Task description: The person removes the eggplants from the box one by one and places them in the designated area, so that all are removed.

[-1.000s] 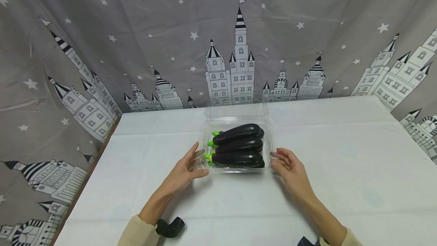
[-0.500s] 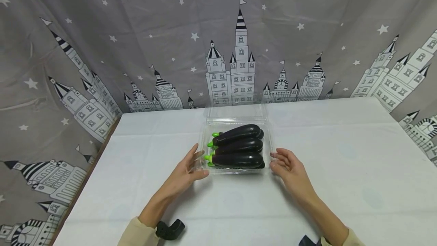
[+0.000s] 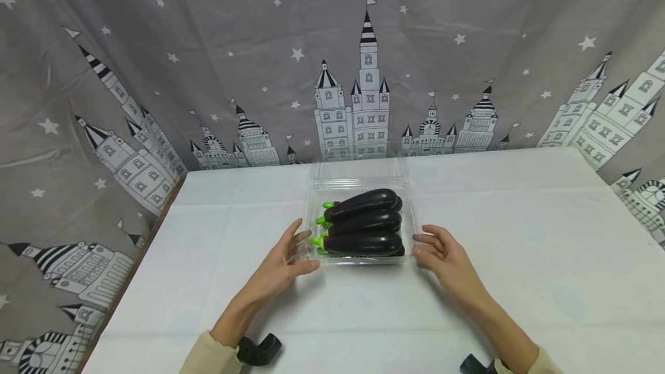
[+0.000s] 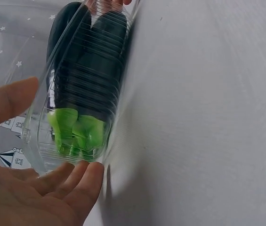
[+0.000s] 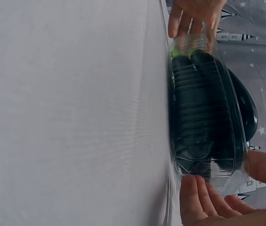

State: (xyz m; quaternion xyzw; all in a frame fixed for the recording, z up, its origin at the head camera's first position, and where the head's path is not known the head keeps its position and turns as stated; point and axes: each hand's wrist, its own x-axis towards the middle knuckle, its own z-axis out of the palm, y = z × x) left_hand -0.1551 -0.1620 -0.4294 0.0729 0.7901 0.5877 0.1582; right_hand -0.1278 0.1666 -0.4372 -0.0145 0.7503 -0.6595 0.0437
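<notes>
A clear plastic clamshell box [image 3: 358, 261] sits on the white table with its lid [image 3: 361, 171] folded back. Several dark purple eggplants [image 3: 363, 243] with green stems lie stacked in it, stems toward the left. At the box's left end is my left hand [image 3: 279, 262], relaxed fingertips against the end wall and thumb beside the rim, as the left wrist view shows. My right hand [image 3: 448, 264] is at the opposite end. In the right wrist view its fingertips touch the lower wall [image 5: 203, 170] and the thumb is at the rim. Both hands have loosely bent fingers.
White cloth [image 3: 519, 258] covers the table around the box. Behind it and along the sides hangs a grey curtain [image 3: 234, 27] printed with castles and stars. A black wrist device [image 3: 260, 350] shows near the left sleeve, another [image 3: 474, 365] near the right.
</notes>
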